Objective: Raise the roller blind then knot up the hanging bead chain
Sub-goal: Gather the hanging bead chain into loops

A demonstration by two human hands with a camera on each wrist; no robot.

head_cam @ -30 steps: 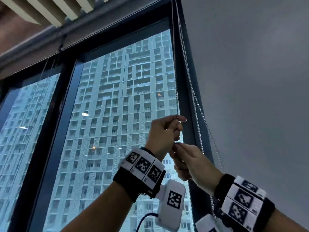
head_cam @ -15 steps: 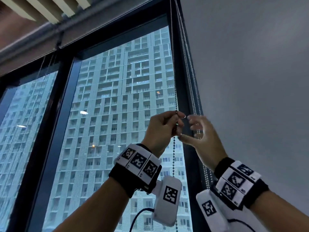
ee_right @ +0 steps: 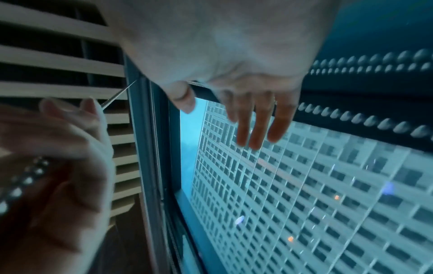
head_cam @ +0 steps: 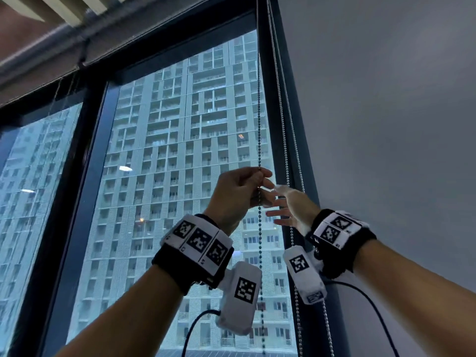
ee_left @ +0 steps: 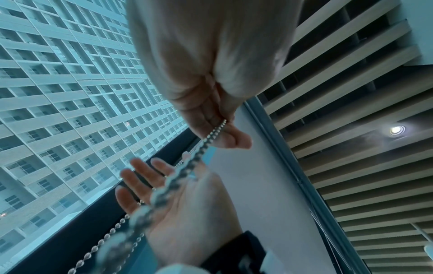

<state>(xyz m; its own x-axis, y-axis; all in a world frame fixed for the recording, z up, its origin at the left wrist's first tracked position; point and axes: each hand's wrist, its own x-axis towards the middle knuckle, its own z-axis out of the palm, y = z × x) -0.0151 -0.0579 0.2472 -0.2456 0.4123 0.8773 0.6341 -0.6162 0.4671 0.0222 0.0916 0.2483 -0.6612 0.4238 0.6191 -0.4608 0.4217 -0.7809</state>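
A person's left hand is raised in front of a tall dark-framed window, its grip clenched around one strand of a silver metal bead chain, thumb and curled fingers pinching it at about head height. That strand runs straight up from the fist toward the top of the frame and hangs down below it past the wrist. The right hand is held just beside the left, grip released, fingers straight and spread, palm turned toward the gripped strand. From the left wrist view the chain crosses in front of the open palm, and contact cannot be told. 2 further strands of the chain hang along the right window frame, beside the grey wall, passing behind the right hand. Through the glass stands a pale high-rise apartment block
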